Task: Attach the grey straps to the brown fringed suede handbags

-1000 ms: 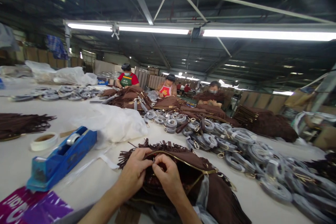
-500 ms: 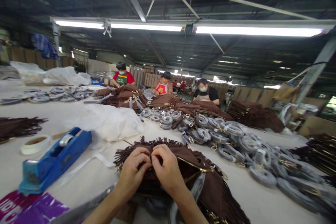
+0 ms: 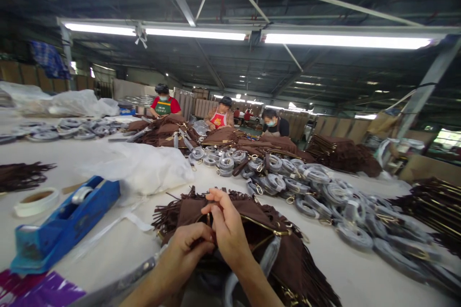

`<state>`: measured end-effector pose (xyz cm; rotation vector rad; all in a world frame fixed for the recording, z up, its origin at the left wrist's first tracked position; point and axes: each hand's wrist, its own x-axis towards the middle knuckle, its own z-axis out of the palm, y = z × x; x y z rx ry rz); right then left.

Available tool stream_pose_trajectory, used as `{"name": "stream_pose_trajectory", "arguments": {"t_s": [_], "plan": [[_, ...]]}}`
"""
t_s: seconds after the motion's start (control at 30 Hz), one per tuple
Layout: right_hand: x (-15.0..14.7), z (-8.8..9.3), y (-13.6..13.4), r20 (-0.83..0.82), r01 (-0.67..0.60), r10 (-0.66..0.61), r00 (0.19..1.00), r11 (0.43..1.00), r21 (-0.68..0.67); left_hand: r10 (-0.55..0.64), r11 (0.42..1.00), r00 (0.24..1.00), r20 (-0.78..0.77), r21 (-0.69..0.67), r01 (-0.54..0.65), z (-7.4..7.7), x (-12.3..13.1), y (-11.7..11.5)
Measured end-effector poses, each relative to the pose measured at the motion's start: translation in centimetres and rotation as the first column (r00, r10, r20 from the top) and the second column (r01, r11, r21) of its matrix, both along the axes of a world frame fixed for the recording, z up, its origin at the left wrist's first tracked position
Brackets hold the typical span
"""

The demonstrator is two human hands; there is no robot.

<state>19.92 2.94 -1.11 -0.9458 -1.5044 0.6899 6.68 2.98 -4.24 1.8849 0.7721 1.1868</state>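
A brown fringed suede bag (image 3: 273, 244) with gold trim lies on the white table (image 3: 118, 244) right in front of me. My left hand (image 3: 189, 244) is closed at the bag's opening, fingers curled on its edge. My right hand (image 3: 226, 220) sits just above, pinching a small part at the bag's rim between thumb and fingers. What that small part is stays too tiny to name. A clear plastic strip hangs below the bag.
A blue tape dispenser (image 3: 61, 225) and a tape roll (image 3: 36, 200) sit at left, beside a white plastic bag (image 3: 144, 168). Several wrapped grey coiled straps (image 3: 324, 201) spread to the right. Brown bag piles (image 3: 169, 134) and three seated workers are at the far side.
My right hand has risen a little while still pinching at the rim; my left hand has dropped lower on the bag. The view has shifted slightly rightward.
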Motion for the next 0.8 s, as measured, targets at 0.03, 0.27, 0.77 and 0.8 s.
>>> {"name": "stream_pose_trajectory", "arguments": {"t_s": [0.03,0.27,0.77,0.8], "plan": [[0.2,0.1,0.1,-0.065,-0.056,0.052,0.997,0.996,-0.063,0.001,0.998,1.0,0.028,-0.062,0.0,-0.1,0.0,0.1],[3.4,1.6,1.0,-0.404,-0.169,0.039,0.914,0.942,-0.291,0.053,0.956,0.974,0.221,-0.292,0.015,-0.2,-0.6,0.9],[1.1,0.2,0.4,-0.378,-0.368,0.231,0.897,0.863,-0.346,0.071,0.948,0.979,0.189,-0.318,-0.007,0.3,-0.5,0.8],[1.1,0.0,0.5,-0.394,-0.369,0.225,0.891,0.864,-0.343,0.077,0.949,0.98,0.185,-0.315,-0.015,0.3,-0.6,0.8]]}}
